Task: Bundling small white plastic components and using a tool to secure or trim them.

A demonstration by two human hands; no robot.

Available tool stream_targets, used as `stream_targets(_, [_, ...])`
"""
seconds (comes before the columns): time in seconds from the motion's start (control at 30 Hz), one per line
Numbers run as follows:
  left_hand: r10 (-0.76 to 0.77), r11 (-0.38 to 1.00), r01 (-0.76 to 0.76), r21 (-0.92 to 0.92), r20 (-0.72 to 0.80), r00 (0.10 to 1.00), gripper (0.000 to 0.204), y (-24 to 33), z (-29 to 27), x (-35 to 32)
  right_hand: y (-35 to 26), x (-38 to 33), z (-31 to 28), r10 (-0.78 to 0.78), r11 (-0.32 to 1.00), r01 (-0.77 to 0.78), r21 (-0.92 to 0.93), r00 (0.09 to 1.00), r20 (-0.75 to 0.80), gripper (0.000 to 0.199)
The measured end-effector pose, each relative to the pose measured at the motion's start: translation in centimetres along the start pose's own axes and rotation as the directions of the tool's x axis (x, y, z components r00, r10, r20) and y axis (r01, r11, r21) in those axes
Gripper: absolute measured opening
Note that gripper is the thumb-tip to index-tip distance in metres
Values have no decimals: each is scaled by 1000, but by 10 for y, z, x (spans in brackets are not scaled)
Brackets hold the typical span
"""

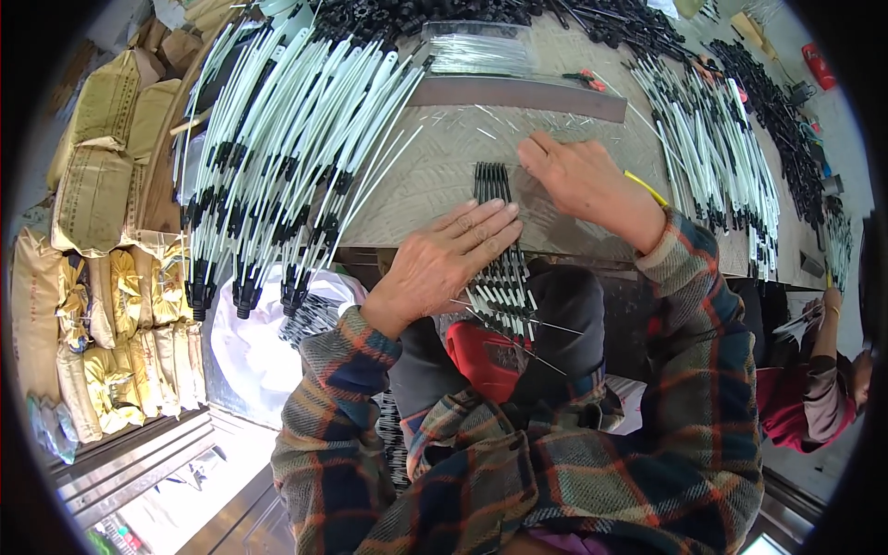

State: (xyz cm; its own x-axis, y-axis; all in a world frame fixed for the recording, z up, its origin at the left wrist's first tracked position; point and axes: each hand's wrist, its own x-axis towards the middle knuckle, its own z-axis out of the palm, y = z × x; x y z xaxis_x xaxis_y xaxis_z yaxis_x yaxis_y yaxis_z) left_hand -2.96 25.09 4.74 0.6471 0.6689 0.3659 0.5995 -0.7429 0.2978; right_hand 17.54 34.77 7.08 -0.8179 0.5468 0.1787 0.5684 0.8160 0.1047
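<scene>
A row of slim black-and-white rods (493, 181) lies side by side over the near table edge, with the lower ends hanging above my lap. My left hand (442, 257) rests flat across the row, fingers stretched out and pressing on it. Just right of the rods' far ends, my right hand (575, 178) is curled over the table with fingertips drawn together. Whatever is between those fingertips is hidden or too small to make out. Small white slivers (486, 132) are scattered on the table beyond the rods.
A large pile of white rods with black fittings (277, 139) overhangs the table's left side; another pile (717, 157) lies right. A flat brown metal strip (518, 95) and a clear box (476, 51) sit behind. Brown sacks (97, 190) stand left. A co-worker (819, 388) is at right.
</scene>
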Motion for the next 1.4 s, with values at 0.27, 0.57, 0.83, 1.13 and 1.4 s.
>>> stream_targets(0.27, [5,1000,-6,7,25,1000,53,0,3,2,-15,-2,-9,95,933,11,361,957,-274,9])
stream_targets(0.57, [-11,998,8,-62,-51,999,63,6,5,2,-107,-62,-102,-118,982,137,129,982,-148,43])
stream_targets(0.83, [-67,997,61,-42,-164,984,71,11,18,-7,-117,-48,-67,-86,996,73,-51,942,-325,26])
stream_targets(1.13, [-12,1000,10,-15,-150,989,72,19,7,-5,-95,-51,-84,-86,972,193,134,822,-563,14])
stream_targets(1.4, [-173,984,160,-82,-185,967,54,23,11,-2,-71,-60,-82,-138,983,181,8,777,-614,21])
